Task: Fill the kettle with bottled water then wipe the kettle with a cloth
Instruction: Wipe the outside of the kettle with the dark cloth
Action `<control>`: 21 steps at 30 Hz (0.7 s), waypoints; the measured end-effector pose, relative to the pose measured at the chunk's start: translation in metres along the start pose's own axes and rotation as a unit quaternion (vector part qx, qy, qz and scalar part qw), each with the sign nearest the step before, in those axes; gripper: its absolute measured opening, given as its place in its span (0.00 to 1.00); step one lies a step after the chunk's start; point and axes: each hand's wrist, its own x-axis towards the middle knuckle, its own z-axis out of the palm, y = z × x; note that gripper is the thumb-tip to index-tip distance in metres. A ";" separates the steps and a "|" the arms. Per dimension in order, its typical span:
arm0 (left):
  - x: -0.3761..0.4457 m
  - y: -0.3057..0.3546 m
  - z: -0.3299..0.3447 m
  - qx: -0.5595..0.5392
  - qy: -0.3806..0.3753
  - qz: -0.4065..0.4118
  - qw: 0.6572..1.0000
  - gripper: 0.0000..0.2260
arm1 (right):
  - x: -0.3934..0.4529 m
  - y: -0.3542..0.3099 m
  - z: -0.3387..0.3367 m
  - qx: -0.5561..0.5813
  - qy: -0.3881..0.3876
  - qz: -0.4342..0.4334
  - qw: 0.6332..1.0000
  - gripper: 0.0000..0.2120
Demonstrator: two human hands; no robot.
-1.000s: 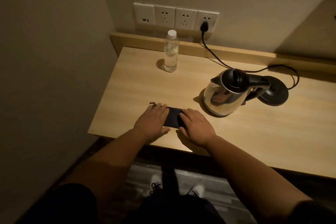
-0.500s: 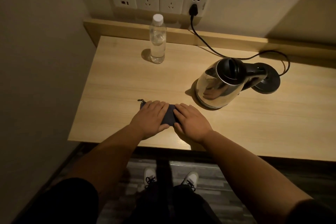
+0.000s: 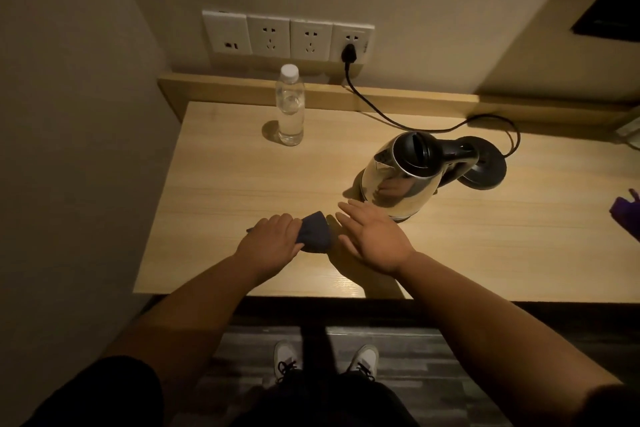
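Observation:
A shiny steel kettle (image 3: 401,180) with a black lid and handle stands on the wooden desk (image 3: 225,184), off its base. A capped clear water bottle (image 3: 290,107) stands upright at the back left. My left hand (image 3: 270,243) is closed on a dark blue cloth (image 3: 315,234), bunched just above the desk near the front edge. My right hand (image 3: 372,236) is flat with fingers spread, just right of the cloth and in front of the kettle, holding nothing.
The round black kettle base (image 3: 485,166) sits behind the kettle, its cord plugged into the wall socket strip (image 3: 287,36). A wall closes the desk's left side. A purple object (image 3: 627,211) shows at the right edge. My shoes are on the floor below.
The cloth lay flat under both hands; now my left hand has gathered it up and my right hand has let go and spread open to the right.

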 end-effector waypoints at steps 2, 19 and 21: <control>0.000 -0.006 -0.010 -0.015 0.028 -0.019 0.999 0.15 | -0.003 0.000 -0.010 0.009 0.022 0.008 1.000 0.25; 0.081 0.035 -0.092 -0.185 0.168 -0.087 0.964 0.21 | 0.006 0.059 -0.093 -0.024 0.199 0.294 0.935 0.26; 0.096 0.042 -0.097 -0.192 0.165 -0.095 0.963 0.21 | 0.015 0.068 -0.095 -0.009 0.194 0.317 0.928 0.27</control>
